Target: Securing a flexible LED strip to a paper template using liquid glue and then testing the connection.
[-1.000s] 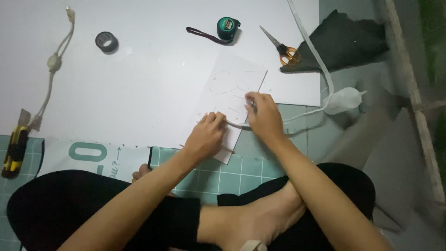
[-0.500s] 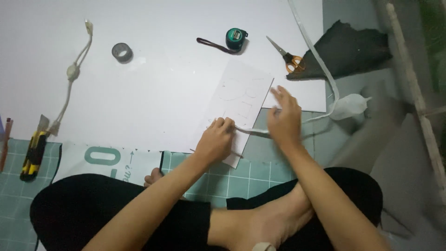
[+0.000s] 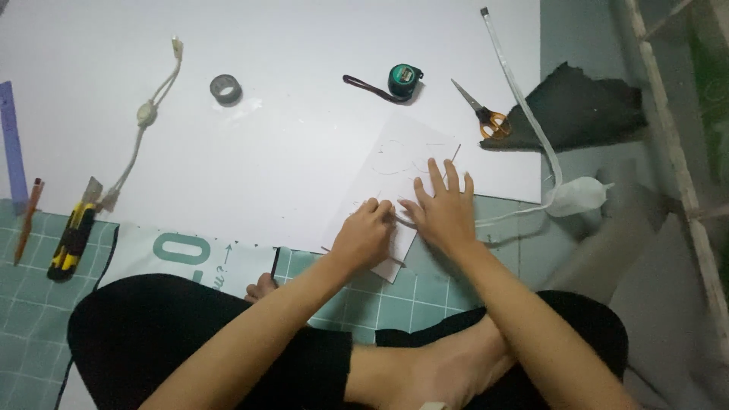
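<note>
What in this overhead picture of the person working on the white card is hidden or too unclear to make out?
- What the left hand grips: its fingers curl over it.
- The card under both hands: covered by them and by the right hand; its faint pencil lines are too small to follow.
- The purple ruler: cut off by the left edge.
- The white strap: its lower end is too unclear to follow.

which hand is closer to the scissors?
Right. The right hand lies flat on the white card, below and just left of the scissors. The left hand is further left and lower on the card, fingers curled.
</note>
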